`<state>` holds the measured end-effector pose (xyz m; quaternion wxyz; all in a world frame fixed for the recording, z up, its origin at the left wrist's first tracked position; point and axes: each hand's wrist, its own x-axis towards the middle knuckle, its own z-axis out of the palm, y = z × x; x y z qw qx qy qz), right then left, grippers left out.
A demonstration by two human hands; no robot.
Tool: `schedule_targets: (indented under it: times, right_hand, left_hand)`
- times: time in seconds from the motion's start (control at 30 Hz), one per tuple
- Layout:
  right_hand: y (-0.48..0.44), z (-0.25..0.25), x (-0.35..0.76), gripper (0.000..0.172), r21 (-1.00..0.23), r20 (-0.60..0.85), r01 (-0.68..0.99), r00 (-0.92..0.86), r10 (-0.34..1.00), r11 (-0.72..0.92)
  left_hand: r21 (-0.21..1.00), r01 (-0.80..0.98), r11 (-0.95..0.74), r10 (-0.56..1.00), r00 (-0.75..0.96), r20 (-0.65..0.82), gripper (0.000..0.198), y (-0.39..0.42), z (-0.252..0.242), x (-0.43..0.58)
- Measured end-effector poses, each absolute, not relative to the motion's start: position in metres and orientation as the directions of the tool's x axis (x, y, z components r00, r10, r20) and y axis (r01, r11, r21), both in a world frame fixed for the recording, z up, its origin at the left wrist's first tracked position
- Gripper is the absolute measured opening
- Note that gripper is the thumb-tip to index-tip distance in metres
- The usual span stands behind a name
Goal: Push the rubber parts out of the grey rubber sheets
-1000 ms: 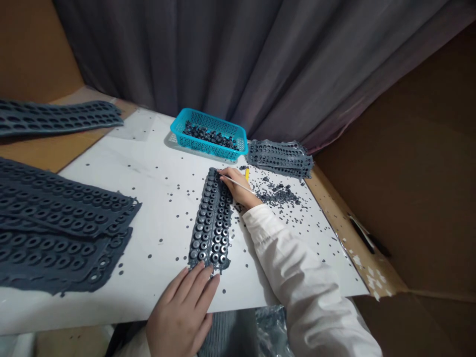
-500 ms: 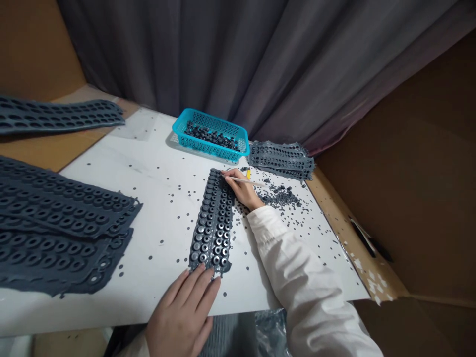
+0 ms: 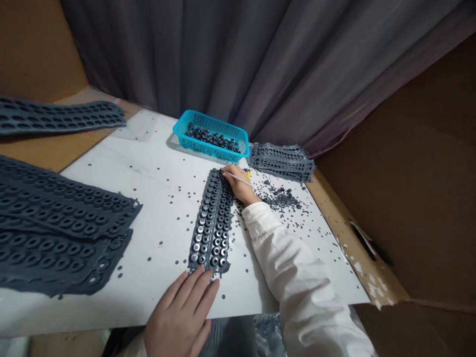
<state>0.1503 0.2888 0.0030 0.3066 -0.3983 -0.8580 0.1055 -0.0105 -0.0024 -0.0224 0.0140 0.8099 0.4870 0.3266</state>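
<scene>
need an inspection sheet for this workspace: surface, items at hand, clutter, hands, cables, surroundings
surface: white tabletop, dotted with small dark discs
items at hand: studded dark strip, thin pale stick
clutter: heap of dark bits, white scraps, yellow item, partly hidden
hands: left hand, fingers spread at strip's near end; right hand, fingers pinching the stick at its far end
cables: nothing seen
surroundings: blue basket of dark pieces, dark mats at left, grey curtain behind, brown panels both sides
</scene>
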Motion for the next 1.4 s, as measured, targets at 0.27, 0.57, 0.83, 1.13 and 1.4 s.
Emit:
schedule_targets:
  times: [0.27,0.57,0.83,1.13,1.4]
  right_hand:
    - [0.291,0.002,0.151,0.020,-0.399,0.455,0.706,-0.400,0.795,0.584]
    - [0.284,-0.003,0.151,0.025,-0.650,0.441,0.449,-0.434,0.786,0.613]
    - [0.287,-0.001,0.150,0.021,-0.564,0.416,0.524,-0.488,0.767,0.639]
    - [0.300,-0.005,0.149,0.020,-0.532,0.456,0.604,-0.387,0.801,0.594]
    - [0.292,0.001,0.147,0.022,-0.673,0.441,0.465,-0.372,0.817,0.575]
  left_hand:
    - [0.328,0.788,-0.521,0.801,0.319,0.506,0.038,-0.003,-0.023,-0.011]
    - [0.329,0.786,-0.524,0.796,0.314,0.518,0.036,-0.002,-0.023,-0.011]
    - [0.323,0.787,-0.525,0.795,0.318,0.517,0.036,-0.002,-0.023,-0.011]
    - [0.316,0.789,-0.527,0.792,0.323,0.518,0.036,-0.002,-0.022,-0.011]
    - [0.309,0.786,-0.536,0.785,0.329,0.525,0.036,-0.002,-0.022,-0.010]
